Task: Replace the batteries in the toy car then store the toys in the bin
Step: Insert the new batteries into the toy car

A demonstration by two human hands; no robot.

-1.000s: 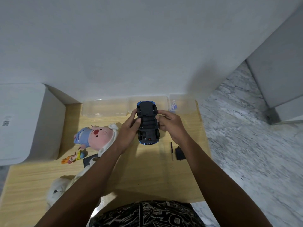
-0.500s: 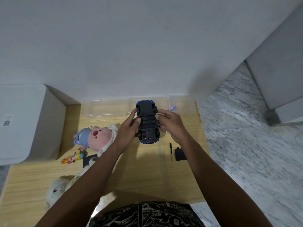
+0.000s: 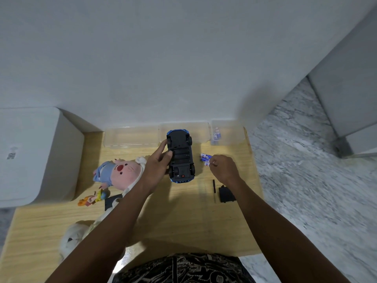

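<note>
The table [image 3: 183, 225] carries everything here, and at its left edge the bin [image 3: 36, 156] is seen, white and closed on top as far as can be told. Toward the left side the plush pig [image 3: 120, 173] is lying, soft and light by the look of it, to be gathered anywhere with a whole hand.

Near the back edge, at mid-width, the car [image 3: 181, 157] is held belly-up, its long axis running from the back edge toward the front edge. Which end is the nose cannot be told from the underside, though a red switch sits at the near end. It is judged a stiff, light plastic shell, somewhat slick, best taken across the flanks between the wheels. That is where the left hand [image 3: 157, 166] is placed, fingers curled round the car's left side, thumb up near the far wheel.

The cover [image 3: 226, 194] is lying off near the right edge, a dark tool [image 3: 214, 187] just beside it.

Now the batteries [image 3: 205, 158], just right of the car: small, hard, smooth cylinders, likely to roll, to be pinched at mid-length. The right hand [image 3: 223, 170] is over them, fingertips drawn together on one.
</note>
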